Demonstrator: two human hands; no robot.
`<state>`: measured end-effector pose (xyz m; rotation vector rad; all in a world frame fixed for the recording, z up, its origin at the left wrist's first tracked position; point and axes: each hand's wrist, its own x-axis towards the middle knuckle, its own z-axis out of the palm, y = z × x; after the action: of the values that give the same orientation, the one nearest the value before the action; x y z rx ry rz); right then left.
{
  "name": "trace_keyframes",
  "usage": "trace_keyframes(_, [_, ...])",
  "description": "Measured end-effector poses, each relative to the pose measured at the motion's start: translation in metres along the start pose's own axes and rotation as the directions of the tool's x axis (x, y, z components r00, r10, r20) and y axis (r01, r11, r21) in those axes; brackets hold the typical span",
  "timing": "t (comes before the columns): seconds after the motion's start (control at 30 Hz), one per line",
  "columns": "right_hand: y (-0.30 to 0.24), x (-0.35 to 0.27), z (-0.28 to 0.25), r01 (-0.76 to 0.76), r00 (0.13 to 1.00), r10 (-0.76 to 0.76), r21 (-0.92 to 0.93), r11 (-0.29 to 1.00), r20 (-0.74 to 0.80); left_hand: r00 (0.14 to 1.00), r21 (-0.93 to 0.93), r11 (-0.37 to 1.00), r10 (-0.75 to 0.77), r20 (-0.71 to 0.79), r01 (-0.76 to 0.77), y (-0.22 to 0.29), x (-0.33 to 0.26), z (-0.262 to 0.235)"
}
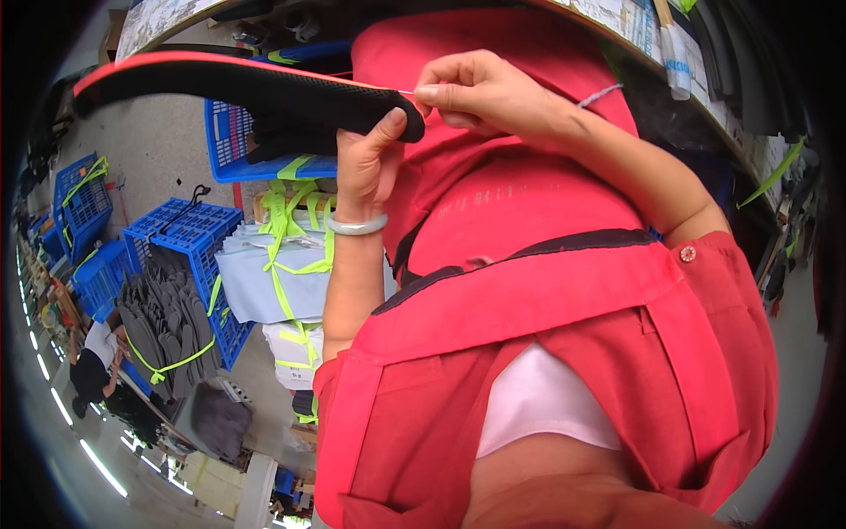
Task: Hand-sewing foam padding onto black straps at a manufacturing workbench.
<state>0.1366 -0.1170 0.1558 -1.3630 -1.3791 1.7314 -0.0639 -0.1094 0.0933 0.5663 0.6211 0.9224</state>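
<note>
My left hand [374, 163], with a pale bangle at the wrist, is closed round the near end of a long black insole [264, 91]. Its thumb presses on the black mesh-like face. A reddish-orange layer runs along the insole's upper edge, and the far end reaches out to the left. At the near end, my right hand [467, 93] is closed in a pinch against that edge. A thin red strand shows by its fingertips, but what exactly they grip is too small to make out.
Red apron cloth [529, 194] covers my lap. On the left are a blue crate [231, 145], a bundle of grey insoles [172, 322] and strapped pale stacks [269, 273]. A cluttered table edge [617, 26] borders the top right. Another person [92, 361] is far left.
</note>
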Motion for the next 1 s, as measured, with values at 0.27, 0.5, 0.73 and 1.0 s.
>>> trace_keyframes(0.27, [0.006,0.012,-0.021,0.111,0.994,-0.11,-0.197,0.974,0.015,0.994,0.074,0.997,0.04,-0.104,-0.032,-0.001,0.002,-0.016])
trace_keyframes(0.5, [0.0,-0.003,-0.004,0.11,0.994,-0.105,-0.217,0.97,0.032,0.998,0.017,0.999,0.029,-0.056,-0.028,-0.001,0.005,-0.018])
trace_keyframes(0.73, [0.01,-0.005,0.001,0.051,0.994,-0.057,0.062,0.997,0.096,0.999,-0.024,0.999,0.033,-0.039,-0.034,-0.006,0.004,-0.015])
trace_keyframes(1.0, [0.02,0.01,-0.016,0.067,0.992,-0.058,-0.07,0.995,0.115,0.992,0.006,0.999,0.052,-0.117,-0.052,-0.008,0.006,-0.013])
